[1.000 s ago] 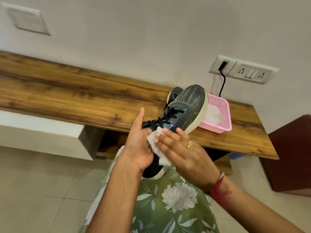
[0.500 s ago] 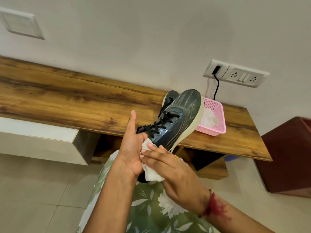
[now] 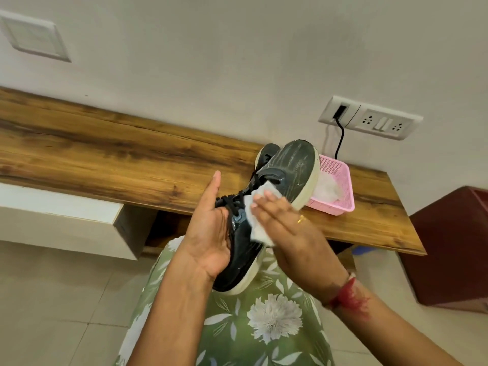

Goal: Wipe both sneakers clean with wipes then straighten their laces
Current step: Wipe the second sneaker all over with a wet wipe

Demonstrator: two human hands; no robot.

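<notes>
Head cam: left hand [image 3: 211, 231] grips the sneaker [image 3: 293, 165] by its middle, tilting its side toward the right hand [image 3: 290, 231]. That one's straight fingers [image 3: 266, 200] press the wipe [image 3: 260, 217] flat beside the laces [image 3: 232, 204]. The second sneaker [image 3: 267, 154] sits beyond the fingers on the counter [image 3: 105, 154].

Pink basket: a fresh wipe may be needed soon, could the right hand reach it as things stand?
Probably yes. The pink basket sits open-topped on the shelf just beyond the right hand, which presses a wipe flat on the sneaker; only the sneaker's toe covers one corner.
</notes>
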